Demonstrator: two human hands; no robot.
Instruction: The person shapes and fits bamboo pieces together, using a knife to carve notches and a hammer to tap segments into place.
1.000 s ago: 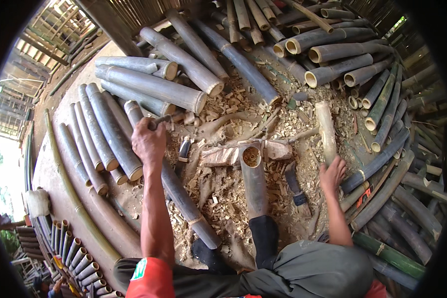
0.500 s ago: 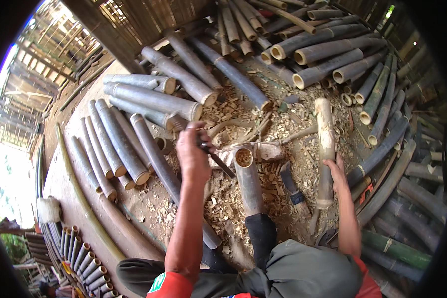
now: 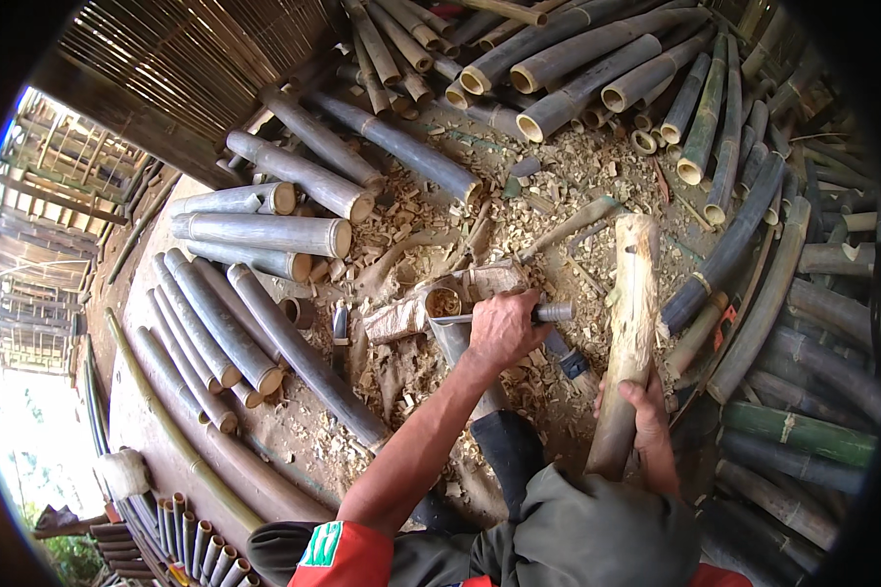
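My left hand (image 3: 504,328) is closed around a dark steel tool (image 3: 552,312). Its thick cylindrical end sticks out on the right, and a narrow bar reaches left across the mouth of a bamboo tube (image 3: 447,339). Whether the bar touches the rim, I cannot tell. That tube leans against a pale wood block (image 3: 398,320), its lower end beside black cloth on my leg. My right hand (image 3: 644,409) grips a bamboo length (image 3: 632,293) by its lower part. This piece stands nearly upright, pale and shaved on top. A blade with a dark-wrapped handle (image 3: 570,364) lies partly behind my left hand.
Wood chips (image 3: 519,220) litter the ground. Cut bamboo tubes (image 3: 264,235) lie in rows at left, with a long bamboo pole (image 3: 171,416) beyond. More tubes (image 3: 568,103) are piled at the back, and dark and green bamboo (image 3: 803,430) crowds the right side.
My left hand has moved right and lower with the steel tool, now over the bamboo tube. The bamboo in my right hand has tilted and come nearer. The whole view has shifted.
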